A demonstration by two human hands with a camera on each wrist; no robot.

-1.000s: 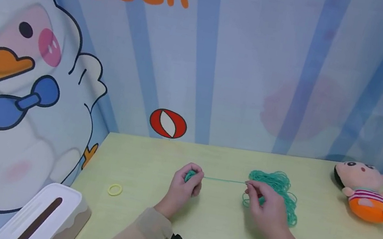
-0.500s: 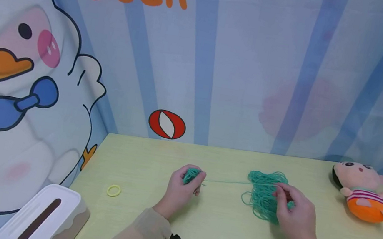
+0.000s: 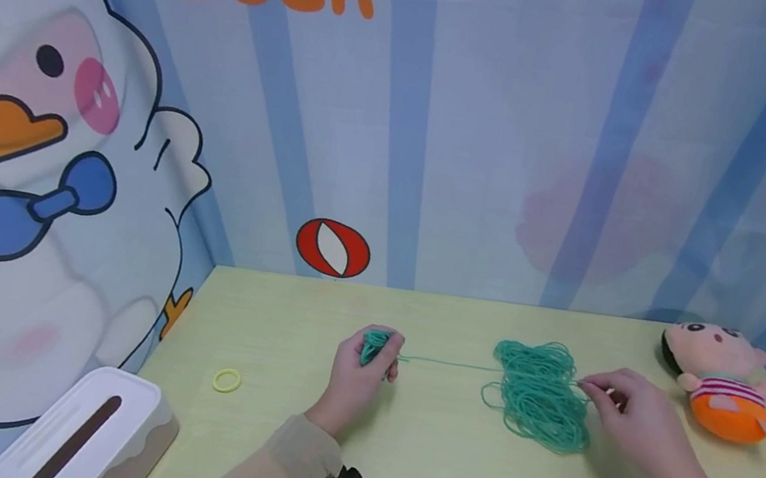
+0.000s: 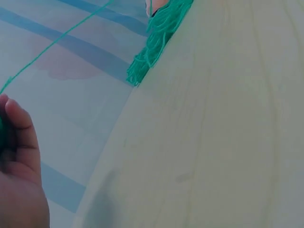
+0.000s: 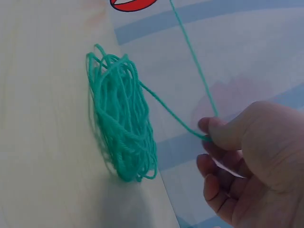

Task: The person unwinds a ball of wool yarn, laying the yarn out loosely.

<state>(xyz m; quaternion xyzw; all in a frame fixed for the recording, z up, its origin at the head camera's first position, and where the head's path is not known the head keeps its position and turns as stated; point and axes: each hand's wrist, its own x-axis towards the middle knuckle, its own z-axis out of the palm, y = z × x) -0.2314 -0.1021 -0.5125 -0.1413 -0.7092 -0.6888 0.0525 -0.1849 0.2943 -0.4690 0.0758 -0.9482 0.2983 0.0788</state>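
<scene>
My left hand (image 3: pixel 357 377) grips a small wound bundle of green yarn (image 3: pixel 374 345), curled fingers and thumb around it. From it a single strand (image 3: pixel 446 362) stretches to my right hand (image 3: pixel 641 422), which pinches it between thumb and forefinger just right of the loose yarn pile (image 3: pixel 542 401). The pile lies on the table in tangled loops. In the right wrist view, the yarn bends at the pinching fingertips (image 5: pixel 218 130) and another length runs down to the pile (image 5: pixel 123 118). Only part of the left hand (image 4: pixel 21 166) shows in the left wrist view.
A yellow ring (image 3: pixel 227 380) lies on the pale table (image 3: pixel 436 468) to the left. A white box with a slotted lid (image 3: pixel 85 426) stands at the near left. A plush doll (image 3: pixel 719 384) lies at the right. A printed curtain (image 3: pixel 486 121) hangs behind.
My right hand has moved to the right, from in front of the pile to beyond its right side, and the strand between the hands has lengthened. The left hand has stayed nearly in place.
</scene>
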